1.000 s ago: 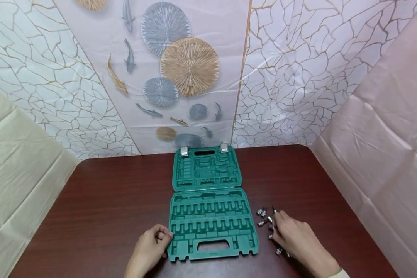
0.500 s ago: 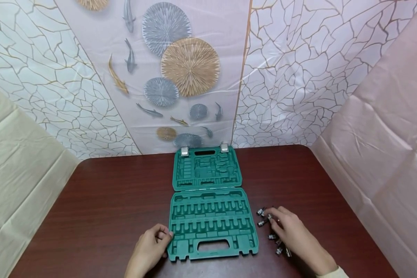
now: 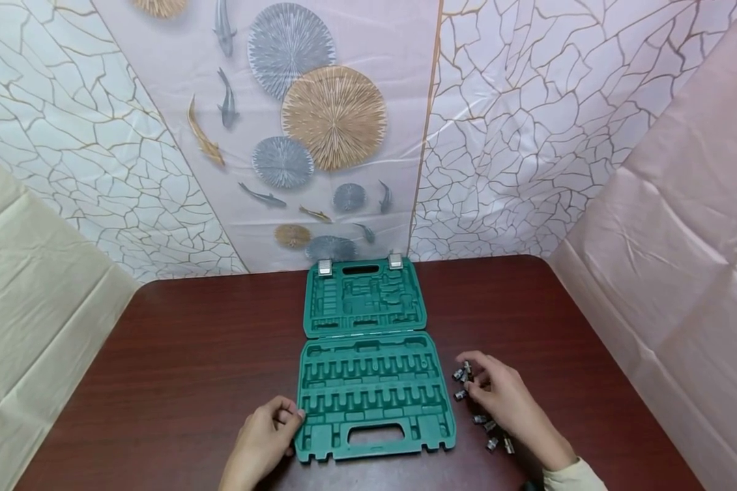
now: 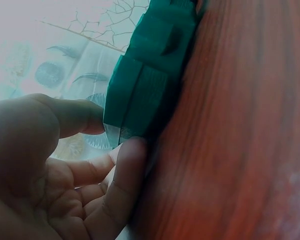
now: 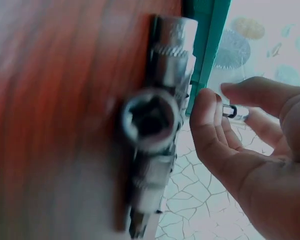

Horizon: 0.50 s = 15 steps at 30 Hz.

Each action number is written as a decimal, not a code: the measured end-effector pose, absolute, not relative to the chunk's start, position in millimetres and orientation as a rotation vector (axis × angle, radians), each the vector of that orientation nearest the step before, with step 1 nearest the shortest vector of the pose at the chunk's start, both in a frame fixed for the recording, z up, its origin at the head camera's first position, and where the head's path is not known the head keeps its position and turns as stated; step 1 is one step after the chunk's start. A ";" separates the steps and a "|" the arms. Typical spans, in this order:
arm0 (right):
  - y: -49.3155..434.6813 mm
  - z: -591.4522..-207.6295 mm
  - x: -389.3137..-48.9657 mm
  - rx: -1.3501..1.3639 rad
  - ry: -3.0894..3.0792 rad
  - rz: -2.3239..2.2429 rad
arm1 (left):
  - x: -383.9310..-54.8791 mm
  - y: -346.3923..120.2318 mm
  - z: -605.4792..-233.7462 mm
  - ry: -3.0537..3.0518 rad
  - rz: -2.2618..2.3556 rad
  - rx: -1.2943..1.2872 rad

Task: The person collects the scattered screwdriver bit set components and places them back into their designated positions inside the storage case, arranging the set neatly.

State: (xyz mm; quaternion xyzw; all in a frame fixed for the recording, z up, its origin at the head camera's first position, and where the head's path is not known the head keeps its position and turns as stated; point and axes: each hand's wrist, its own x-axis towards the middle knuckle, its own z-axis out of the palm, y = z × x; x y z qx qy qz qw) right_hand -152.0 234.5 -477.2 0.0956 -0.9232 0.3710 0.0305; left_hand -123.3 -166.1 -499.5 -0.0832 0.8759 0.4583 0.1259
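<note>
A green plastic tool case point(image 3: 377, 436) lies opened flat on the table, its moulded slots showing no tools. At its near left edge my left hand point(image 3: 264, 436) pinches the rim; in the left wrist view the thumb lies on the case's point(image 4: 135, 95) top edge and fingers press its side. My right hand point(image 3: 510, 399) is over loose metal bit sockets point(image 3: 492, 444) right of the case. In the right wrist view a small bit socket point(image 5: 236, 111) appears between the right hand's point(image 5: 255, 150) fingers, partly hidden by them.
Several bit sockets lie scattered on the dark red-brown table point(image 3: 221, 341); one socket point(image 5: 151, 120) shows its square hole close to the right wrist camera. The case lid point(image 3: 365, 300) lies open towards the patterned backdrop point(image 3: 338, 204). Pale cloth point(image 3: 669, 273) hangs at both sides.
My right hand has moved left and away from me over the sockets, uncovering several nearer ones. The left hand and the case have not visibly moved.
</note>
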 end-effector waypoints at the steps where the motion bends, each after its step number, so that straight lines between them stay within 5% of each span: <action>1: 233.4 -476.3 -153.5 0.286 -2.855 1.150 | -124.0 -166.0 -498.8 2.552 1.334 -0.244; 15: 212.9 -476.9 -164.4 0.446 -2.922 1.054 | -125.2 -166.8 -501.1 2.548 1.273 -0.245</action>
